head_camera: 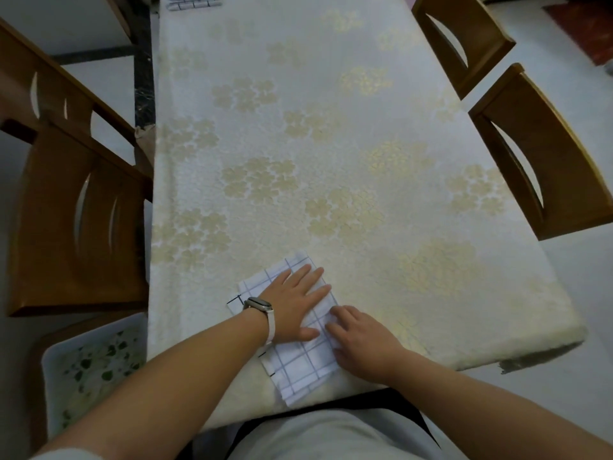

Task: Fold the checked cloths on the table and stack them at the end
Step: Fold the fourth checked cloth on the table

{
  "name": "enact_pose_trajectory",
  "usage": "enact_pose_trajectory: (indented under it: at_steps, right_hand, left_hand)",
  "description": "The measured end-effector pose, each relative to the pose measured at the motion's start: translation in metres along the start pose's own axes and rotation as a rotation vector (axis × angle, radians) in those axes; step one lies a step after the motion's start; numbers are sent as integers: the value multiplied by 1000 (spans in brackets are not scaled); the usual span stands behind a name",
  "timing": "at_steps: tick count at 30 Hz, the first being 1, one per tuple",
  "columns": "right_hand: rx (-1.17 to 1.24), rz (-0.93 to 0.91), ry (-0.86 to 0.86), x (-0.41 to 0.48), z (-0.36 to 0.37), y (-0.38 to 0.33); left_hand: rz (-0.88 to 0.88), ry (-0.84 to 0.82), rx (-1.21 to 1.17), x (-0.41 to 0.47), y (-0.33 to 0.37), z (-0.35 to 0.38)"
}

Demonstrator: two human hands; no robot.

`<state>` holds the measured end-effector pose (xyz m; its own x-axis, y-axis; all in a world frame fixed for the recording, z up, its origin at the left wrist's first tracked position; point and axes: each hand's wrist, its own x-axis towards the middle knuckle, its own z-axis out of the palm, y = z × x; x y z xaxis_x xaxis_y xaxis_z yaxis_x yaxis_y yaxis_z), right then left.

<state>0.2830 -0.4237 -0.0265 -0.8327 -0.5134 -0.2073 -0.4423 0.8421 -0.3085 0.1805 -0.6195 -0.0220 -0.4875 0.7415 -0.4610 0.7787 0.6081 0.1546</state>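
A white checked cloth (300, 368), folded into a narrow strip, lies near the front edge of the table (331, 144). My left hand (297, 302), with a watch on the wrist, lies flat on the cloth's upper half with fingers spread. My right hand (360, 340) rests at the cloth's right edge, fingertips touching a fold. At the table's far left end sits a small stack of folded checked cloths (194, 1), cut off by the frame.
Wooden chairs stand on both sides: two on the left (76, 210) and two on the right (544, 154). A white tray with a green leaf pattern (93, 366) sits on the near left chair. The tablecloth is cream with gold flowers.
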Motion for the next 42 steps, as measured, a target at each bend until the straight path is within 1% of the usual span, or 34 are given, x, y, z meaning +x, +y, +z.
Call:
enact_pose_trajectory:
  at_steps: [4,11,17,21,25,30,33,35,38,42]
  right_hand:
    - [12,-64,-76,0,-1,5]
    - [-29,-167,-110,-4,-4,17]
    - [-54,-191,-81,-1,-2,19]
    - [-95,-160,-132,2,-8,13]
    - [-135,-104,-243,7,-17,6]
    - [-181,-64,-262,12,-21,-4]
    - [-184,-40,-233,17,-22,-7]
    - [-203,-42,-226,22,-23,-6]
    - [-232,-52,-261,32,-28,-2]
    - [-255,-79,-308,48,-36,8]
  left_hand:
    - [50,-24,37,7,-3,0]
    - [-9,-47,-3,4,-14,9]
    - [-34,-54,-2,4,-19,14]
    - [-51,-64,-2,3,-15,11]
    - [-129,-34,-93,-9,-5,9]
    - [-221,41,-172,-52,-6,17]
    - [-262,106,-202,-74,2,23]
    - [-319,134,-207,-83,8,27]
    - [-420,147,-233,-91,18,33]
    - [-513,179,-278,-93,34,38]
